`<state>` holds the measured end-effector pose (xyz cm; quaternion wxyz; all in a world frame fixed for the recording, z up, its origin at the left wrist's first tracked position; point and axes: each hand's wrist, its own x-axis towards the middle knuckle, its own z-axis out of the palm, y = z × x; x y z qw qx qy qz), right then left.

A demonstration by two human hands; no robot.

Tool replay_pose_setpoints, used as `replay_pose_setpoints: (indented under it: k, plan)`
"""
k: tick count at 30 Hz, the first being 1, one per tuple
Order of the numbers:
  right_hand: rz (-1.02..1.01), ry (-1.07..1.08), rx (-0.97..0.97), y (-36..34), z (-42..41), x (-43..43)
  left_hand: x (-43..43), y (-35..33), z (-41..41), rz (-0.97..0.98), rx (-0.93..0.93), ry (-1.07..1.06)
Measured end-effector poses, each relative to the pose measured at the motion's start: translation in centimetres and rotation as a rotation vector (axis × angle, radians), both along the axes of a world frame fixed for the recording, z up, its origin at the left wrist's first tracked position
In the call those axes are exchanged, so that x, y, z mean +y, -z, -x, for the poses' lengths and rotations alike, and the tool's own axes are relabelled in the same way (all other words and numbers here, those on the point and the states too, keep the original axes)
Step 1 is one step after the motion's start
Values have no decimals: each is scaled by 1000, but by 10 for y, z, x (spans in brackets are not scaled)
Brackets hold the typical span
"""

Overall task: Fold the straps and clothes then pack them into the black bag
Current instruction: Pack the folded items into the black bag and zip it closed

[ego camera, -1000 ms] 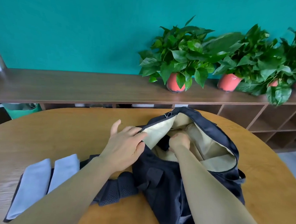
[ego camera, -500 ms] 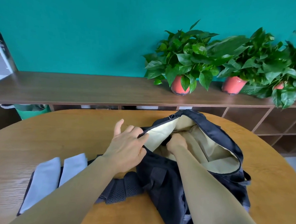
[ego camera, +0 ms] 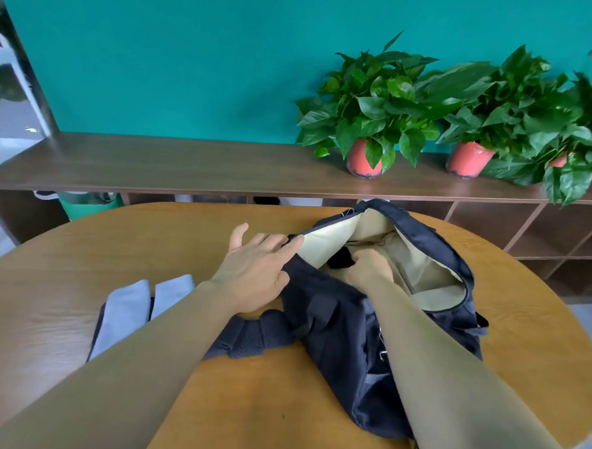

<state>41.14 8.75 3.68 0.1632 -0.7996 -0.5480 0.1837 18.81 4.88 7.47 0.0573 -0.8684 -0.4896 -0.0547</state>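
The black bag (ego camera: 337,333) lies on the wooden table with its mouth wide open, showing the beige lining (ego camera: 422,265). My left hand (ego camera: 254,273) rests at the left rim of the mouth, fingers stretched out, index fingertip touching the rim. My right hand (ego camera: 371,266) is down inside the bag, fingers curled on a dark cloth (ego camera: 341,258); its fingertips are hidden. A padded mesh strap (ego camera: 251,335) of the bag sticks out under my left forearm. Two folded grey clothes (ego camera: 125,304) lie side by side at the left on a dark piece.
The round table (ego camera: 150,237) ends just behind the bag. Beyond it runs a dark wooden shelf (ego camera: 188,163) with potted plants in red pots (ego camera: 363,159) along the teal wall. A green bin (ego camera: 86,203) stands below the shelf at the left.
My left hand's fingers have straightened from a grip on the rim to lying stretched out against it. A dark cloth now shows beside my right hand inside the bag.
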Motion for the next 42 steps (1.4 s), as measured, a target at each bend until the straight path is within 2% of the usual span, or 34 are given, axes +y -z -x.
replay_pose_setpoints:
  k: [5, 9, 12, 15, 17, 20, 25, 32, 36, 42]
  plan:
    - [-73, -69, -68, -23, 10, -37, -22, 13, 37, 64, 4, -145]
    - [-232, -165, -118, -38, 42, -66, -40, 26, 65, 103, 24, -214]
    - [-393, -236, -261, -37, 74, -88, -52, 38, 74, 127, 36, -216]
    - [-517, -462, -441, -16, 103, -105, -58, 48, 72, 157, 39, -183]
    - [-489, -611, -550, 2, 112, -110, -61, 54, 68, 199, 45, -172]
    - [-320, -715, -674, 26, 116, -112, -62, 60, 64, 245, 75, -164]
    - [-161, -647, -708, 48, 118, -100, -58, 71, 72, 278, 138, -172]
    - [37, -627, -671, 41, 116, -91, -56, 74, 76, 287, 163, -192]
    - [30, -639, -703, 42, 114, -101, -57, 70, 75, 280, 180, -186]
    - [-73, -775, -837, 33, 104, -126, -62, 65, 68, 278, 203, -187]
